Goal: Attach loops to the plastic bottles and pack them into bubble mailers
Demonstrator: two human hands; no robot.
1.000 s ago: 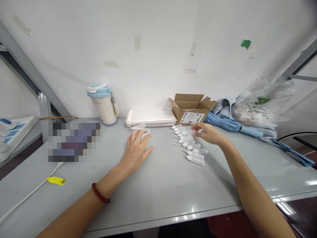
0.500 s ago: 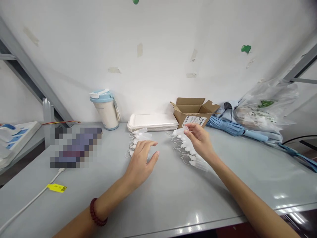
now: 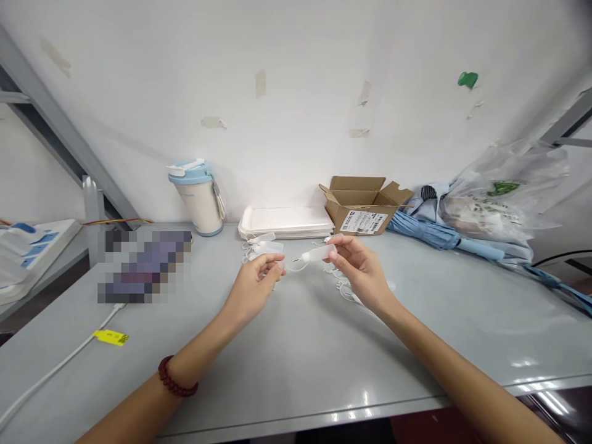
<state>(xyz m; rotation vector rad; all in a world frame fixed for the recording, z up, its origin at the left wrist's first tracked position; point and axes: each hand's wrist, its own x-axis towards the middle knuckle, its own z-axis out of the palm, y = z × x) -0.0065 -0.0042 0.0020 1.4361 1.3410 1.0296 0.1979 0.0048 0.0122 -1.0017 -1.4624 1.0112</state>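
My right hand (image 3: 363, 271) is closed around a small clear plastic vial (image 3: 319, 253), held above the grey table (image 3: 296, 351) with its thin tip pointing left. My left hand (image 3: 254, 285), with a dark bead bracelet on the wrist, pinches the small cap (image 3: 279, 265) tethered to the vial, just left of the tip. A group of similar vials (image 3: 261, 248) lies behind my left hand. Several more vials (image 3: 345, 285) lie under and behind my right hand, partly hidden.
A stack of white trays (image 3: 287, 221), an open cardboard box (image 3: 363, 206) and a blue-lidded cup (image 3: 197, 197) stand by the wall. A folded blue umbrella (image 3: 444, 237) and a plastic bag (image 3: 499, 191) lie at right. A white cable with a yellow tag (image 3: 110, 337) runs at left.
My right hand lifted one vial from the right row and brought it toward the middle. My left hand rose off the table and closed on the vial's cap.
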